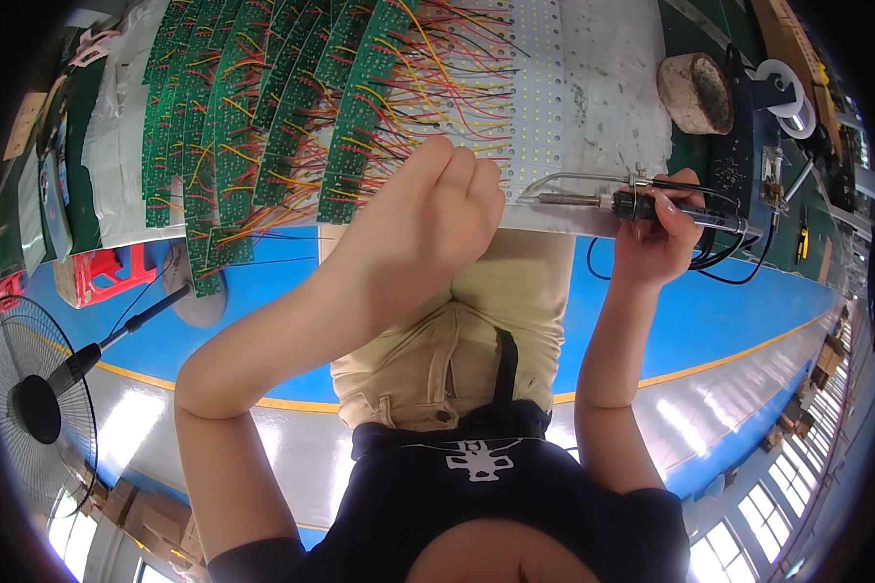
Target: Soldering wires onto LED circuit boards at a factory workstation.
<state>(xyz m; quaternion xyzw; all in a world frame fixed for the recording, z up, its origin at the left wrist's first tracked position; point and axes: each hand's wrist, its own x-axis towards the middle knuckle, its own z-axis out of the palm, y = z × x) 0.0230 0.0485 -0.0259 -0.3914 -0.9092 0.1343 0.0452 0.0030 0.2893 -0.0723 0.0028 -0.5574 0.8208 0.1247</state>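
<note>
My right hand (659, 238) is wrapped round the black handle of a soldering iron (576, 199), which has a thin solder feed tube (583, 177) clamped along it. The iron's tip points left, near the front edge of white perforated boards (535, 87) dotted with small yellowish pads. My left hand (447, 204) is closed in a fist, its back toward me, over the front ends of red, yellow and black wires (467, 97). What its fingers pinch is hidden. Left of it, long green circuit boards (355, 136) lie overlapped in rows, with wires coming off them.
At the right stand a rough round pot (695, 92), a solder spool (797, 115) and a dark box (739, 146). A black cable (749, 267) loops from the iron. A fan (39, 408) and a red plastic stool (112, 277) stand at the left; some green boards overhang the table edge.
</note>
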